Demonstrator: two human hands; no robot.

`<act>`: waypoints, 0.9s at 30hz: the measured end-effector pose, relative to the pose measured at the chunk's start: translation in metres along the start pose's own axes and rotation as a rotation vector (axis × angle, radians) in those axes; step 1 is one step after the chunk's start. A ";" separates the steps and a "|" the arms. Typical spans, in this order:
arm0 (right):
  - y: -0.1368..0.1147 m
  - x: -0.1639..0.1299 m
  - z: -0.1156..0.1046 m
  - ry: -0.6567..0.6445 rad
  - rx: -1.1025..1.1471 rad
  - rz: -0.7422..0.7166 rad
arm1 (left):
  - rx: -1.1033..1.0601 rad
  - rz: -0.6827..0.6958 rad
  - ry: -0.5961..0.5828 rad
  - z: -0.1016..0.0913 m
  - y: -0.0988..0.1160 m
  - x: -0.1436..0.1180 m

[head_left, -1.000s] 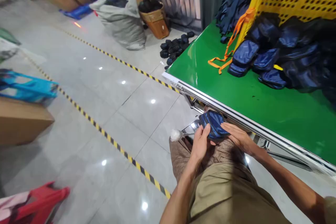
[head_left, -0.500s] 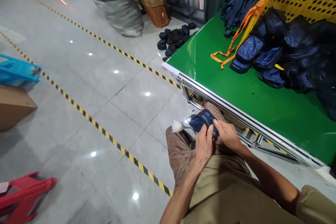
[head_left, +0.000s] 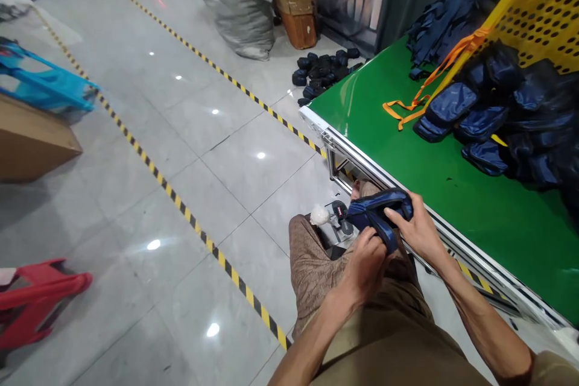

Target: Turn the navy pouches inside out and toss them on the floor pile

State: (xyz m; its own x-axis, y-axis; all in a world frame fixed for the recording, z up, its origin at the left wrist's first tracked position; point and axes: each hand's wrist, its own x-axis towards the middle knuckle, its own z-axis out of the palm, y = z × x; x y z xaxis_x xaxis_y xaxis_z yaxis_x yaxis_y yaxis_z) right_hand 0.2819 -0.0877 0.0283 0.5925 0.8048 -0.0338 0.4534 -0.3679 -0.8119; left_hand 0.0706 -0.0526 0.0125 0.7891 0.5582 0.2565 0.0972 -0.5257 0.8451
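I sit beside a green table (head_left: 452, 193) with a small navy blue pouch (head_left: 375, 208) held over my lap. My right hand (head_left: 418, 229) grips the pouch's right end from above. My left hand (head_left: 368, 262) pinches its lower edge from below. Both hands are closed on it, just in front of the table's metal edge. A heap of similar navy pouches (head_left: 493, 114) lies on the table at the right, spilling from a tipped yellow perforated crate (head_left: 543, 12). An orange strap (head_left: 420, 87) trails from the crate across the green surface.
Black-and-yellow tape lines (head_left: 181, 205) cross the shiny tiled floor. A grey sack (head_left: 239, 6), a brown basket (head_left: 298, 18) and a pile of dark pouches (head_left: 321, 66) sit beyond the table's corner. A cardboard box (head_left: 31, 139), a blue stool and a red stool (head_left: 36, 295) stand at left.
The pouch has been lifted and turned in my hands, my right hand now on top of it and my left below. My view has swung to the left.
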 end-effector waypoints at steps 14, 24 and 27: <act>-0.131 -0.034 0.094 -0.210 -0.091 -1.015 | -0.809 -0.696 1.067 -0.078 0.029 -0.049; -0.139 -0.012 0.108 -0.262 0.153 -0.690 | -0.386 -0.782 1.278 -0.086 -0.064 -0.020; -0.119 0.020 0.100 -0.075 0.057 -0.477 | -0.397 -0.784 1.152 -0.084 -0.076 -0.007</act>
State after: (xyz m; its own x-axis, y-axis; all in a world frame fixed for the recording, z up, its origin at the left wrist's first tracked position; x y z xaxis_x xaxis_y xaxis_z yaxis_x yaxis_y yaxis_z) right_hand 0.1739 0.0189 0.0661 0.2770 0.9094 0.3101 0.6246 0.0748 -0.7773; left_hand 0.0067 0.0370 -0.0139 -0.3224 0.9108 -0.2581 -0.0556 0.2540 0.9656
